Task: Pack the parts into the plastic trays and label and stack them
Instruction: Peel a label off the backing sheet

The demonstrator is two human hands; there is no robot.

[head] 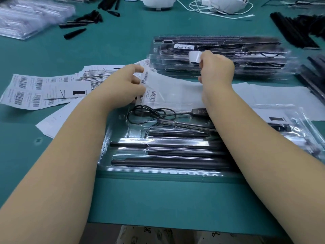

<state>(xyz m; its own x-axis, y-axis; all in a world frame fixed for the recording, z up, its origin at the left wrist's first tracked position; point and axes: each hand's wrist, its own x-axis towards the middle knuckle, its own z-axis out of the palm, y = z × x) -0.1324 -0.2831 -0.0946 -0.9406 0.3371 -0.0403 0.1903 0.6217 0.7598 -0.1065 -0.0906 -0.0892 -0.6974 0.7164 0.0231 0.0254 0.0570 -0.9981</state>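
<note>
One tray [158, 155] lies open in front of me near the table's [52, 46] front edge, already loaded: black rods [167, 162] fill its long slots and a coiled black cable [149, 113] sits in the far compartment. Its long axis, and that of the rods, runs left to right, parallel to the front edge. It carries no label that I can see, so I judge it packed but not yet labelled or stacked.

Beyond it, toward the far right of the table, stands a stack of finished trays [219, 55], long axis also left to right, the top one wearing a barcode label [183, 47]. So several rounds look done.

My left hand [121, 87] pinches the label sheet [168, 88] at its left end, holding it just above the tray's far edge. My right hand [217, 67] has its grip closed on a small white label [194, 56], which curls up from thumb and forefinger; whether it is fully free of the backing I cannot tell.

More barcode sheets [44, 90] fan out toward the left edge. Loose black parts [295, 27] lie at the far right corner and empty clear trays [26, 16] at the far left corner, so I reckon a good deal of packing remains.
</note>
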